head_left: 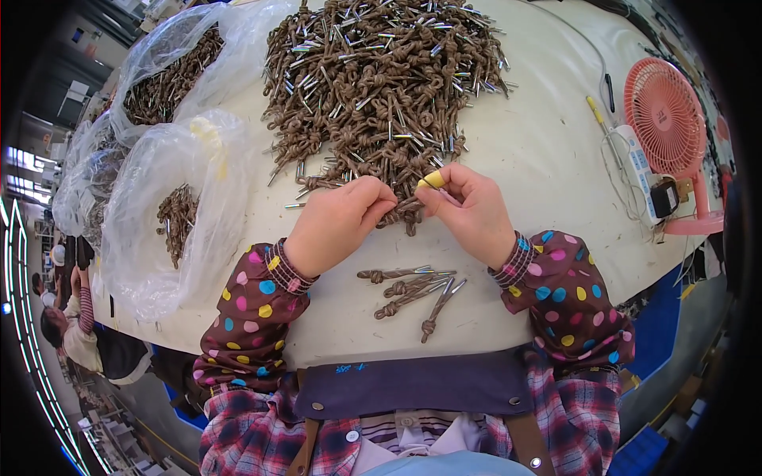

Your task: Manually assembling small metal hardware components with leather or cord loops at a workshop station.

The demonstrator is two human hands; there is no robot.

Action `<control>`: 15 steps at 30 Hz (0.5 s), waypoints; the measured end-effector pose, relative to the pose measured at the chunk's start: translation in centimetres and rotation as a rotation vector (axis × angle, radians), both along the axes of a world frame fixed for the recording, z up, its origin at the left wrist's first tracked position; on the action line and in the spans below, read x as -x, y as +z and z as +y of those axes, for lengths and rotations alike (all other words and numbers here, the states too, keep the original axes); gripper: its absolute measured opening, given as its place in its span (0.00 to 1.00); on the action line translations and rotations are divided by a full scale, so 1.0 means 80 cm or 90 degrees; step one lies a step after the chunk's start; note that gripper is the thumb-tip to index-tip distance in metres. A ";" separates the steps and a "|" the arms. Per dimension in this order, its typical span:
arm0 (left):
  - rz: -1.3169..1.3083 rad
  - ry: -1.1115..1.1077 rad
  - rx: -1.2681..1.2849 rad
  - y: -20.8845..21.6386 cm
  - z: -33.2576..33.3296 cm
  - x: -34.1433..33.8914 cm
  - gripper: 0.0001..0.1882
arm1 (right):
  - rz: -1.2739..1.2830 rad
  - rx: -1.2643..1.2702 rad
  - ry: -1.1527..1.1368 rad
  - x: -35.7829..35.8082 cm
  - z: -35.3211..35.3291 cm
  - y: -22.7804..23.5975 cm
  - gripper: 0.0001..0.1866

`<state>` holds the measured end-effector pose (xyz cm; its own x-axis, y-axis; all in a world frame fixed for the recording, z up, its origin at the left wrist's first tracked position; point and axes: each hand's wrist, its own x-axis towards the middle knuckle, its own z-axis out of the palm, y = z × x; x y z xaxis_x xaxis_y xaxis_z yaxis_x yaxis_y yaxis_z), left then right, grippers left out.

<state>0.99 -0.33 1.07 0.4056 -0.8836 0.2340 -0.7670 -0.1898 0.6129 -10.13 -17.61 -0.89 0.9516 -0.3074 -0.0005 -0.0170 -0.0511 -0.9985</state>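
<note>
My left hand (337,220) and my right hand (475,213) meet at the near edge of a big heap of brown knotted shoelaces (373,95) with shiny metal tips. Fingers and thumbs are pinched on a brown shoelace (407,213) between them; part of it is hidden by the fingers and merges with the heap behind. Yellow tape (432,181) is wrapped round a finger of my right hand. Closer to my body, several knotted shoelaces (411,292) lie loose on the pale table (540,159), their tips pointing away to the right.
Clear plastic bags (147,230) at the left hold more brown shoelaces. On the right stand a pink fan (665,119) and a white power strip (641,170) with cables, near a yellow-handled tool (595,109) and a black pen (609,93). Another person (83,333) is beyond the left edge.
</note>
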 end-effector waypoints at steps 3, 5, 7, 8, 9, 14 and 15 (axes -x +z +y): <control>-0.024 0.076 -0.026 -0.009 -0.002 0.011 0.04 | -0.016 -0.014 -0.023 0.000 -0.001 -0.001 0.09; -0.007 0.101 -0.030 -0.011 -0.004 0.014 0.05 | -0.022 -0.001 -0.030 0.001 -0.003 -0.002 0.09; 0.050 0.133 -0.038 -0.007 -0.006 0.015 0.06 | -0.030 0.166 -0.018 0.004 -0.006 0.000 0.12; 0.048 0.134 -0.039 -0.007 -0.006 0.015 0.06 | -0.032 0.165 -0.017 0.004 -0.005 0.002 0.12; 0.009 0.130 -0.003 -0.010 -0.006 0.015 0.06 | -0.080 0.284 -0.041 0.004 -0.005 0.006 0.13; -0.016 0.119 0.036 -0.014 -0.006 0.012 0.06 | -0.176 0.563 -0.119 0.004 -0.014 0.021 0.18; -0.021 0.114 0.038 -0.016 -0.007 0.011 0.06 | -0.166 0.629 -0.084 0.006 -0.017 0.019 0.18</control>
